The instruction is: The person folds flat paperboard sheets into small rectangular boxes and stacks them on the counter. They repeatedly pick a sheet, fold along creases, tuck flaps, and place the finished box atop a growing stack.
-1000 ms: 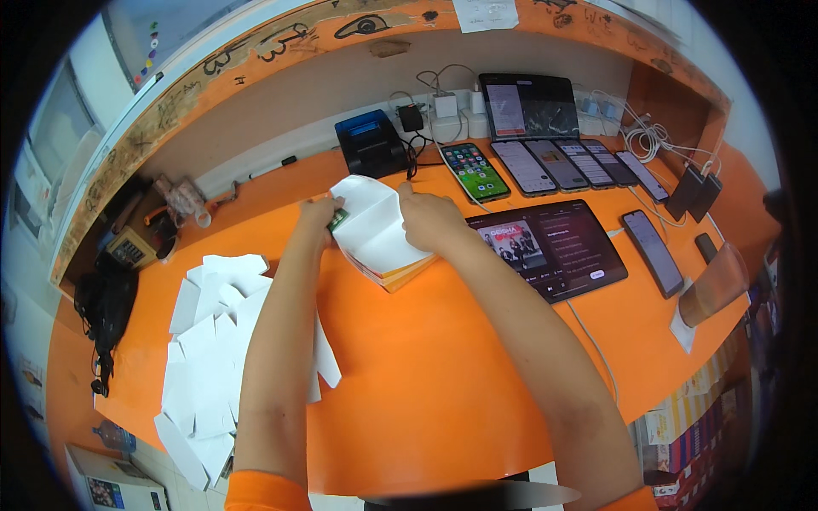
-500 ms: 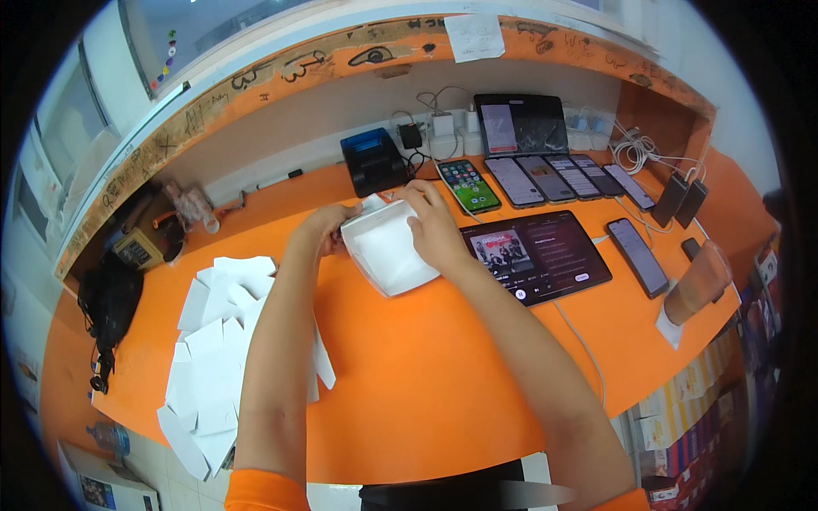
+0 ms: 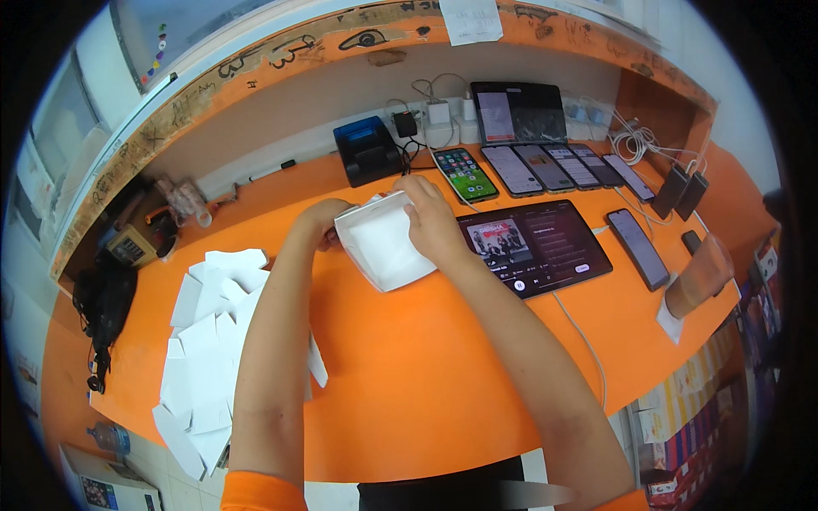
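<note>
Left fingers (image 3: 328, 236) and right fingers (image 3: 417, 187) clamp a white box (image 3: 375, 247) between tablet (image 3: 554, 245) and white cardboard pile (image 3: 207, 366).

Your fisheye camera, head-worn on the left of its pair, faces down and forward over the orange desk (image 3: 400, 375). Your forearms (image 3: 273, 358) enter from the lower edge; left hand (image 3: 322, 223) and right hand (image 3: 434, 223) sit near mid-frame, within arm's reach. Coverage extends past the ledge (image 3: 400, 38); straight edges bow.
</note>
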Demonstrator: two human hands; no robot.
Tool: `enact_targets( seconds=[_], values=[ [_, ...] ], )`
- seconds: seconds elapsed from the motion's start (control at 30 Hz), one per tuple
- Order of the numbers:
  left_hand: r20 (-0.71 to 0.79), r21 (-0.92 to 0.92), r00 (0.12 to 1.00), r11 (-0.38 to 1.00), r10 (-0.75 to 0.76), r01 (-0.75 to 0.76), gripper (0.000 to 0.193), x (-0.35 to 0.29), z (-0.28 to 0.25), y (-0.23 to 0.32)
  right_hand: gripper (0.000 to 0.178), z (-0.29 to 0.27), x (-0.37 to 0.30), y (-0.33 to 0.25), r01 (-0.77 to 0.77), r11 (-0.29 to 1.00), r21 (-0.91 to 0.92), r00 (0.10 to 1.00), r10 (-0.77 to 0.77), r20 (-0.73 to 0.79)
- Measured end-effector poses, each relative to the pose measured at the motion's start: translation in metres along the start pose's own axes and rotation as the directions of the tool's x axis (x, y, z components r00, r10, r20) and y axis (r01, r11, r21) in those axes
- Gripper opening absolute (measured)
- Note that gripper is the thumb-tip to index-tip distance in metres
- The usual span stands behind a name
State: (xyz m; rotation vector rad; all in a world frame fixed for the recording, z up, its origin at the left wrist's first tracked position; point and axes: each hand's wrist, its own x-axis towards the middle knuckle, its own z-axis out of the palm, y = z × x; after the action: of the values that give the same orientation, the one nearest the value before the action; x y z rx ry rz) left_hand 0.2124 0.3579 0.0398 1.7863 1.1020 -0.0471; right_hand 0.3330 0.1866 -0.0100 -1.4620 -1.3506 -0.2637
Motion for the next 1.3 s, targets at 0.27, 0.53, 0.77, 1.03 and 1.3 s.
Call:
enact_targets(
  seconds=[0.27,0.53,0.77,1.03,1.3],
  values=[
    [-0.273,-0.279,0.948,0.930,0.162,-0.240,0.039,0.030,-0.011,0.008,0.041,0.002,-0.001,-0.002,0.010,0.999,-0.045,1.000,-0.011,-0.024],
    [-0.065,-0.530,0.984,0.830,0.166,-0.175,0.035,0.056,-0.045,0.007,0.050,0.008,0.007,0.003,-0.020,0.995,-0.094,0.996,0.028,0.084],
    [-0.357,0.098,0.891,0.960,0.281,-0.263,0.051,0.040,-0.037,0.052,0.055,0.016,0.021,0.003,-0.116,0.965,-0.234,0.962,0.167,0.215],
    [-0.153,0.705,0.617,0.522,0.772,-0.479,0.039,-0.144,-0.041,0.019,0.067,0.002,0.032,0.004,-0.162,0.950,-0.268,0.881,0.261,0.395],
    [-0.250,0.824,0.783,0.550,0.570,-0.136,0.035,-0.301,0.037,-0.132,0.057,-0.030,0.012,-0.033,-0.053,0.969,-0.243,0.962,0.114,0.247]
  ],
)
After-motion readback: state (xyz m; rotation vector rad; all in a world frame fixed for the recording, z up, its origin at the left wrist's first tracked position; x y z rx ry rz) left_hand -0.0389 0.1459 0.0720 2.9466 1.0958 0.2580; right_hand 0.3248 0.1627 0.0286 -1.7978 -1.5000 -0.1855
